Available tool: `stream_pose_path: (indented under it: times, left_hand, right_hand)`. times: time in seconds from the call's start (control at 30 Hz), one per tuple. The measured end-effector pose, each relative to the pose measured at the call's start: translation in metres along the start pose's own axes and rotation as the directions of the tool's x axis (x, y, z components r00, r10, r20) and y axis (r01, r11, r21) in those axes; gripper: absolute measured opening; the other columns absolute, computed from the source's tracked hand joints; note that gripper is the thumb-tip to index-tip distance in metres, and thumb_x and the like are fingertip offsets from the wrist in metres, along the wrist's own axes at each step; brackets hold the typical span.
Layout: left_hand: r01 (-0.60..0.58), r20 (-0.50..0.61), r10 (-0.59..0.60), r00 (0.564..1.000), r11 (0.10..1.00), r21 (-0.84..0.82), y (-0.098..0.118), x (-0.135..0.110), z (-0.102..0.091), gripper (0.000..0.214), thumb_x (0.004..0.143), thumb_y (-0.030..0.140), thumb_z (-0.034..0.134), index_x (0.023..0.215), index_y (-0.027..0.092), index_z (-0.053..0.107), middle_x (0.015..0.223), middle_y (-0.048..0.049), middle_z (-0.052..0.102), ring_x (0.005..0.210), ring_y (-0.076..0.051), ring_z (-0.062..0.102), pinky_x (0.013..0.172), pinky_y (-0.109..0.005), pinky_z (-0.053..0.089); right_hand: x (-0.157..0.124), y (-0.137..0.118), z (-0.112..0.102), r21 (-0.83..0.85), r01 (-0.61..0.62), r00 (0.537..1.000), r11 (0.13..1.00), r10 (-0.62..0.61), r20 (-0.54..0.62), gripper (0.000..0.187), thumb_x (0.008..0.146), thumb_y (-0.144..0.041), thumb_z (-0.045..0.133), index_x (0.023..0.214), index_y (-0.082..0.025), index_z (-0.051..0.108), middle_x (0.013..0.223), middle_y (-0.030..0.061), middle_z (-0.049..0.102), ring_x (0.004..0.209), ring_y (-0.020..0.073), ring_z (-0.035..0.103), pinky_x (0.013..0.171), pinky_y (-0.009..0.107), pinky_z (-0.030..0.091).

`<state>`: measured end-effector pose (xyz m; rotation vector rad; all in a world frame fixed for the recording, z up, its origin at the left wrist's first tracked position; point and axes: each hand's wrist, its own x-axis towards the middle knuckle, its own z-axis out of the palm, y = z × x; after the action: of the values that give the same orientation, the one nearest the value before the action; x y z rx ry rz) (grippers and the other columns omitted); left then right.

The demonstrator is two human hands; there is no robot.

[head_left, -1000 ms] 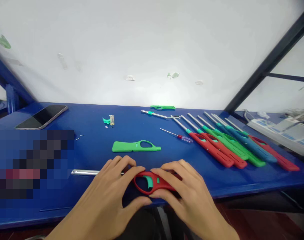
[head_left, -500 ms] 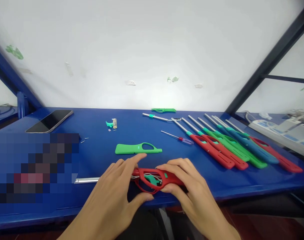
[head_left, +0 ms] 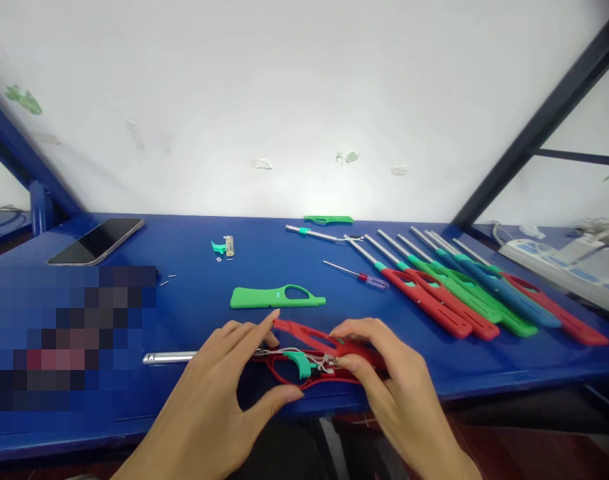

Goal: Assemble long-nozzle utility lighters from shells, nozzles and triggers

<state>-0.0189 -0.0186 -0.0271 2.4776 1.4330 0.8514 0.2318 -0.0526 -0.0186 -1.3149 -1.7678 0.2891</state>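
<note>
A red long-nosed lighter [head_left: 311, 373] lies at the near edge of the blue table [head_left: 194, 307], its casing split open. Its upper red half-shell [head_left: 304, 333] is tilted up, showing a teal trigger [head_left: 300, 362] and white wires inside. My left hand [head_left: 224, 393] grips the left end of the casing, fingers on the raised shell, thumb under the lower half. My right hand [head_left: 384, 373] pinches the right end of the casing. The lighter's metal tube [head_left: 168, 358] sticks out to the left.
A green half-shell [head_left: 277, 297] lies just beyond. Several assembled red, green and blue lighters [head_left: 459, 293] lie in a row at right, with a small screwdriver [head_left: 357, 275] beside them. A phone [head_left: 97, 241] rests far left; small parts [head_left: 223, 247] near the middle; a power strip [head_left: 559, 270] far right.
The closed red casing has come apart: its upper half-shell has lifted away from the lower one, exposing the trigger and wires. Both hands stayed at its ends.
</note>
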Motion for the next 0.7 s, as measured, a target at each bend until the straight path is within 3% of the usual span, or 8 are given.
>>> stream_pose_path:
  times: [0.13,0.27,0.5,0.7]
  left_hand:
    - [-0.019,0.011,0.02,1.0,0.998,-0.057,0.003,-0.001,-0.01,0.048,0.104,0.053,0.058,0.148,0.035,0.059,0.135,-0.0048,0.072,0.124,-0.032,0.069,0.1,-0.051,0.062]
    - [-0.051,-0.026,0.049,0.998,0.995,-0.086,-0.002,0.003,-0.021,0.027,0.107,0.043,0.055,0.129,0.037,0.071,0.129,-0.0014,0.072,0.119,-0.026,0.068,0.101,-0.042,0.059]
    - [-0.062,-0.011,0.062,0.998,0.989,-0.135,-0.017,0.007,-0.021,0.025,0.108,0.044,0.056,0.115,0.037,0.079,0.113,0.0012,0.075,0.1,-0.021,0.071,0.09,-0.03,0.058]
    - [-0.146,0.005,0.147,0.989,0.98,-0.132,-0.022,0.01,-0.019,0.03,0.109,0.028,0.052,0.117,0.036,0.079,0.112,0.0,0.075,0.098,-0.021,0.069,0.085,-0.029,0.057]
  right_hand:
    - [0.0,0.001,-0.001,-0.043,-0.059,0.986,0.997,0.051,-0.16,0.019,0.107,-0.027,0.057,0.119,-0.035,0.069,0.109,-0.0045,0.079,0.095,0.0146,0.076,0.082,0.022,0.059]
    - [-0.002,0.004,-0.001,-0.104,-0.101,0.971,0.989,0.075,-0.229,0.02,0.108,-0.035,0.056,0.12,-0.033,0.072,0.114,-0.0024,0.081,0.104,0.0179,0.078,0.084,0.024,0.061]
    - [-0.003,0.008,0.001,-0.146,-0.102,0.977,0.984,0.071,-0.203,0.022,0.108,-0.037,0.057,0.124,-0.033,0.071,0.115,-0.0005,0.081,0.103,0.0193,0.078,0.083,0.027,0.063]
    - [-0.001,0.003,0.002,-0.139,-0.074,0.983,0.987,0.048,-0.177,0.021,0.108,-0.034,0.057,0.121,-0.033,0.072,0.106,-0.0008,0.081,0.096,0.0201,0.076,0.082,0.03,0.061]
